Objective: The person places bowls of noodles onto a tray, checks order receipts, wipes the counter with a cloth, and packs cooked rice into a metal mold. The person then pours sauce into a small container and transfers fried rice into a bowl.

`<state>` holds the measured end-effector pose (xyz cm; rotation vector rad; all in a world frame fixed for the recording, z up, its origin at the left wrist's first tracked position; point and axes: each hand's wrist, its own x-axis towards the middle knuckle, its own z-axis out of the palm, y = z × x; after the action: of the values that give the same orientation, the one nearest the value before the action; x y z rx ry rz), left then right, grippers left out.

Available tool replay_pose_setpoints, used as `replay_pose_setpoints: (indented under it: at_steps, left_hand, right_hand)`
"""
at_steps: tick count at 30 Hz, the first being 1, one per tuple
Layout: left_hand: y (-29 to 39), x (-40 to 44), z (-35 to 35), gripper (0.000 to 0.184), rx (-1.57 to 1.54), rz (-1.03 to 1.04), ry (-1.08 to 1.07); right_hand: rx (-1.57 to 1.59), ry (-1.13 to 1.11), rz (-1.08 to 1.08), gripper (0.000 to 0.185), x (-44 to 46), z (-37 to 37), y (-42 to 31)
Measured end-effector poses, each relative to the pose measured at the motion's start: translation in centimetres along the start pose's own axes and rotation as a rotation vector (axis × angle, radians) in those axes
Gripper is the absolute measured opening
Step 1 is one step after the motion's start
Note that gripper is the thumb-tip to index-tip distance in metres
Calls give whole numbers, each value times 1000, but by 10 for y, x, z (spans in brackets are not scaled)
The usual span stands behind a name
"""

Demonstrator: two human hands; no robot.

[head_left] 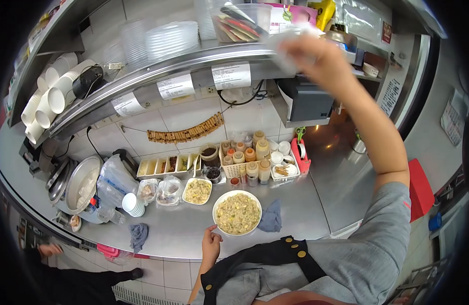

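On the metal surface, a white bowl of fried rice sits just ahead of my left hand, which grips nothing. My right hand, up high, holds a blurry white thing. A blue cloth lies far below that hand.

Right hand: motion-blurred
White thing in it: smeared, kind unclear
Slips: print too small to read
Co-worker: cut off lower left
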<state>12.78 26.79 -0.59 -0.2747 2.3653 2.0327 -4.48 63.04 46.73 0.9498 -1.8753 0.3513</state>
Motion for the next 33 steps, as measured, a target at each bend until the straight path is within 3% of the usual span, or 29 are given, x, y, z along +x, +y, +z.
replay_pose_setpoints:
  at_steps: [1, 3, 4, 5, 9, 13, 15, 17, 20, 21, 22, 23, 24, 26, 27, 29, 30, 32, 33]
  left_hand:
    - [-2, -1, 1, 39, -15, 3, 7]
    - [-3, -2, 3, 38, -48, -25, -11]
    - [-2, -3, 4, 37, -35, -26, -13]
    - [0, -4, 6, 37, -47, -17, -5]
    - [1, -4, 8, 36, -65, -9, -3]
    - [20, -8, 10, 34, -154, -65, -28]
    - [29, 1, 8, 34, -127, -34, -65]
    - [49, 11, 7, 33, -47, 104, -118]
    - [134, 43, 8, 38, 159, 331, -134]
    - [150, 67, 14, 50, 86, 439, -143]
    - [188, 82, 19, 64, -28, 507, -181]
    - [218, 102, 28, 74, -119, 703, -174]
    - [261, 112, 33, 81, -193, 613, -227]
    - [314, 144, 51, 86, -420, 634, -186]
    - [334, 159, 61, 85, -568, 592, -174]
    - [355, 197, 77, 67, -848, 565, -254]
    - [358, 202, 85, 67, -849, 560, -251]
    - [361, 207, 99, 41, -1124, 593, -432]
    - [360, 202, 105, 41, -1120, 589, -435]
  right_hand:
    - [-74, 222, -93, 25, 24, -13, 16]
    - [-109, 404, 200, 27, 64, -35, 76]
    - [219, 477, 184, 28, 97, -35, 69]
    - [222, 476, 168, 28, 115, -31, 72]
    - [580, 392, 608, 24, 166, -17, 95]
    - [618, 224, 657, 24, 161, 8, 177]
    - [462, -193, 871, 22, 142, 8, 192]
    - [476, -213, 915, 25, 120, 17, 196]
    - [-13, -673, 376, 35, 98, 5, 169]
    - [-25, -710, 351, 50, 97, 7, 176]
    - [-235, -723, 396, 53, 99, 10, 169]
    - [-448, -731, 436, 56, 105, 13, 156]
    - [-435, -745, 440, 56, 102, 14, 129]
    - [-830, -330, 477, 65, 82, 9, 65]
    - [-822, -340, 480, 65, 73, 11, 60]
    - [-645, 217, 259, 74, 60, 13, 54]
    - [-590, 322, 58, 79, 49, 13, 54]
    - [-572, 294, -48, 74, 22, 4, 29]
    - [-520, 201, 3, 68, 5, -5, 8]
